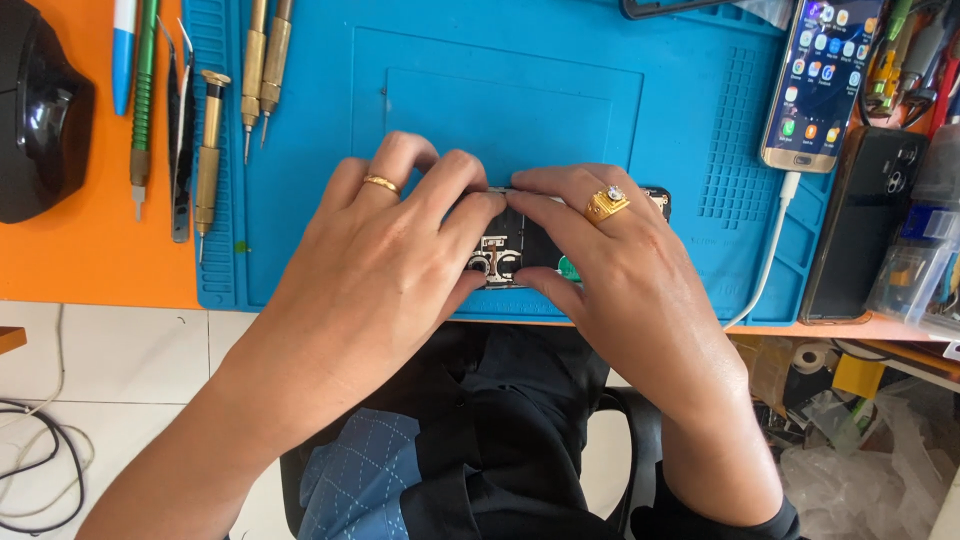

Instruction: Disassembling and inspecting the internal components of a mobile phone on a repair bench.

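Observation:
An opened phone [512,252] lies on the blue work mat [500,110] near its front edge, its dark insides and metal parts showing between my hands. My left hand [385,240], with a gold ring, covers the phone's left part and grips it with fingers and thumb. My right hand [610,250], wearing a gold ring with a stone, presses on the phone's right part, thumb at its lower edge. Most of the phone is hidden under both hands.
Several brass screwdrivers [208,150], tweezers [181,130] and pens lie at the mat's left edge on the orange table. A lit phone [820,80] on a white cable [775,240] and a black phone [860,220] lie at the right. A black object [35,110] sits far left.

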